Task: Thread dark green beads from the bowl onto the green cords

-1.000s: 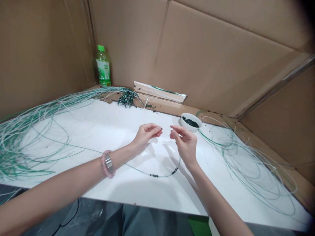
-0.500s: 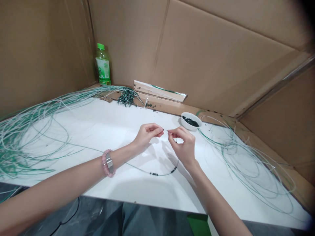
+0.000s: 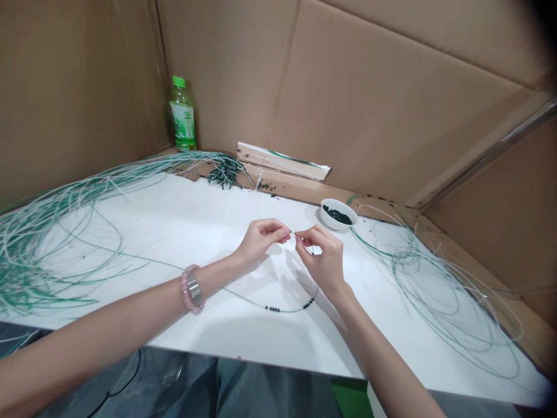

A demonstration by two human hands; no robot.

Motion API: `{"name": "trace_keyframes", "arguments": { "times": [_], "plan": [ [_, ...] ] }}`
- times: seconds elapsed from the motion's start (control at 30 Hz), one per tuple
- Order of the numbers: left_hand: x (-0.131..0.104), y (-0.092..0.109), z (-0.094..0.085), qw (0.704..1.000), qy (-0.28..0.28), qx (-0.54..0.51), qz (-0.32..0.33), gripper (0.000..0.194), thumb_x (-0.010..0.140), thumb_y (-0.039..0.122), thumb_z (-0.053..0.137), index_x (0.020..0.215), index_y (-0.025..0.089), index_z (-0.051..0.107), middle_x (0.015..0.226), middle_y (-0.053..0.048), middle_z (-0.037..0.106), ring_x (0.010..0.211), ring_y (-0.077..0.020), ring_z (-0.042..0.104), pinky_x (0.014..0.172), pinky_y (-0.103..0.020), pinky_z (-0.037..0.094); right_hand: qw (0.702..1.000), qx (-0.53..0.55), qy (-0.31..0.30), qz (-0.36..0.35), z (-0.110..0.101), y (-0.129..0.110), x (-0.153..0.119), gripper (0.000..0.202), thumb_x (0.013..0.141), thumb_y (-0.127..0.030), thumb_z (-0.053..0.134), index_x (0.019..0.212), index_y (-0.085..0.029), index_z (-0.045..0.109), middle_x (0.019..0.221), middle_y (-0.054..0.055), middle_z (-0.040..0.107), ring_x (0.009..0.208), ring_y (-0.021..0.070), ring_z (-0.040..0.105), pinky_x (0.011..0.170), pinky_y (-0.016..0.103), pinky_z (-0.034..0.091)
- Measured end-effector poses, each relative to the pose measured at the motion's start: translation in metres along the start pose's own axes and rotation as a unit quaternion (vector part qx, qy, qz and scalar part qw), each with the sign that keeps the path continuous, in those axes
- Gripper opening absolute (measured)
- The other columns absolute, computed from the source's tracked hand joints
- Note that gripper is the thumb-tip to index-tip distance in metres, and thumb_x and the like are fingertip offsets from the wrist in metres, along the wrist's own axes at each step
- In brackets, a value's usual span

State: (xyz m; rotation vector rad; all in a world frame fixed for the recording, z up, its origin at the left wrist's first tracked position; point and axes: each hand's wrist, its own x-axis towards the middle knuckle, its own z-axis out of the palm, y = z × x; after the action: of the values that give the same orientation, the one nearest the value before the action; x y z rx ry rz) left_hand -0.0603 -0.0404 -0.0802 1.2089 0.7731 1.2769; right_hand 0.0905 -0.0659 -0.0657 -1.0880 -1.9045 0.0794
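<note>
Pinched between thumb and forefinger of the left hand (image 3: 260, 237) and of the right hand (image 3: 322, 258) is the end of a thin green wire (image 3: 243, 297); the fingertips of the two hands nearly meet above the middle of the white table (image 3: 209, 220). Whether a bead is held at the pinch cannot be told. From the right hand the wire is seen to drop in a loop toward the near edge, where two small clusters of dark beads (image 3: 290, 306) are strung on it, and then to run left under the left forearm. A pink bracelet (image 3: 191, 289) is worn on the left wrist.

Just beyond the right hand, a small white bowl (image 3: 338, 213) of dark beads is noted. Loose coils of green wire (image 3: 435, 296) lie at the right; a larger sheaf (image 3: 56, 232) is spread at the left. At the far left corner, a green bottle (image 3: 182, 116) stands upright against the cardboard wall (image 3: 369, 98).
</note>
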Motion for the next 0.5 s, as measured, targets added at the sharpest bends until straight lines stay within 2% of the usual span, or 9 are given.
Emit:
{"name": "trace_keyframes", "arguments": {
  "times": [0.17, 0.4, 0.5],
  "plan": [
    [-0.0010, -0.0005, -0.0002, 1.000, -0.009, 0.022, 0.015, 0.017, 0.067, 0.029, 0.069, 0.062, 0.013, 0.065, 0.061, -0.002, 0.063, 0.061, -0.0122, 0.057, 0.064, -0.025, 0.046, 1.000, 0.015, -0.012, 0.001, 0.0003, -0.0009, -0.0016, 0.013, 0.079, -0.016, 0.053, 0.071, -0.020, 0.062, 0.065, 0.001, 0.056, 0.062, 0.0141, 0.053, 0.060, 0.027, 0.045],
    [-0.0043, -0.0022, -0.0013, 0.998, -0.006, 0.053, 0.031, 0.015, 0.071, 0.028, 0.066, 0.069, 0.013, 0.069, 0.068, -0.005, 0.068, 0.068, -0.0144, 0.061, 0.067, -0.025, 0.047, 0.994, 0.057, -0.035, 0.091, 0.0030, 0.0012, -0.0017, 0.013, 0.081, -0.024, 0.056, 0.073, -0.019, 0.066, 0.070, 0.003, 0.065, 0.063, 0.0148, 0.057, 0.056, 0.026, 0.047],
    [-0.0045, -0.0033, -0.0029, 0.997, -0.015, 0.073, 0.038, 0.017, 0.074, 0.028, 0.064, 0.070, 0.012, 0.069, 0.070, -0.006, 0.069, 0.069, -0.0147, 0.061, 0.069, -0.024, 0.047, 0.992, 0.060, -0.029, 0.106, 0.0033, 0.0029, -0.0011, 0.012, 0.080, -0.025, 0.059, 0.073, -0.019, 0.067, 0.070, 0.003, 0.066, 0.069, 0.0164, 0.056, 0.054, 0.026, 0.047]
  ]
}}
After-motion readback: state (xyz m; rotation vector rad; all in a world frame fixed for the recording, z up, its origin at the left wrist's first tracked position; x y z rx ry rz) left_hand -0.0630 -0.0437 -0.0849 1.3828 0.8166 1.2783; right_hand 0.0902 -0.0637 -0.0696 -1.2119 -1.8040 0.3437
